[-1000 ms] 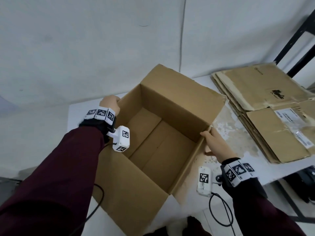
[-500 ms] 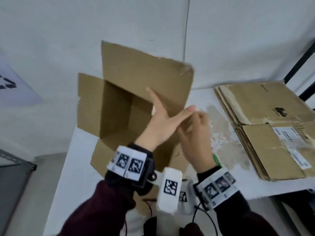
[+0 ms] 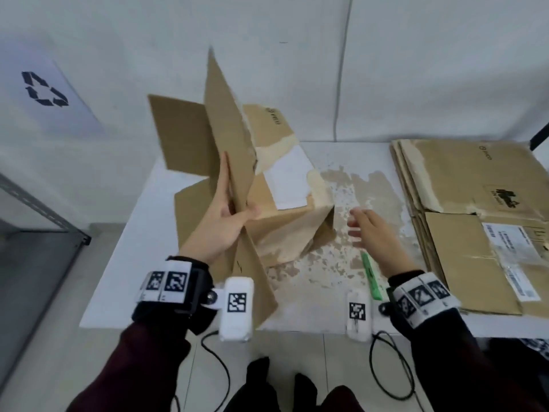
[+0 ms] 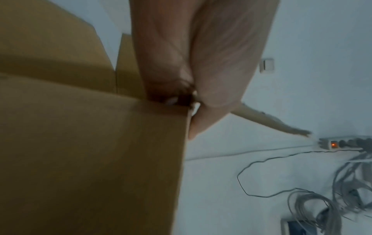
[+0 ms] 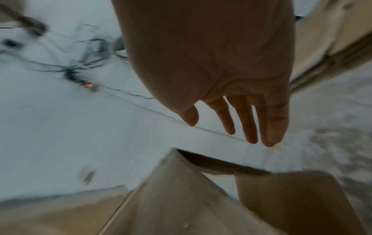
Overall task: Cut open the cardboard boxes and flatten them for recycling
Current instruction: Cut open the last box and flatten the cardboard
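A brown cardboard box (image 3: 285,209) lies tipped over on the white table (image 3: 142,257), bottom side up, with a white label and torn tape on it. My left hand (image 3: 225,215) pinches one upright flap (image 3: 222,129), fingers on its left face and thumb on the right; the left wrist view shows the same flap (image 4: 90,151) clamped between thumb and fingers. My right hand (image 3: 368,230) hovers open just right of the box, fingers spread (image 5: 249,124), holding nothing. A green cutter (image 3: 371,278) lies on the table under the right wrist.
A stack of flattened cardboard (image 3: 475,221) fills the right side of the table. The tabletop between box and stack is scuffed and stained. A sheet with a recycling symbol (image 3: 44,89) hangs on the left wall. A power strip and cables (image 4: 342,174) lie beyond.
The box went from standing upright and open to tipped over, bottom up. My left hand moved to pinch a flap, and my right hand let go and drew back to the right.
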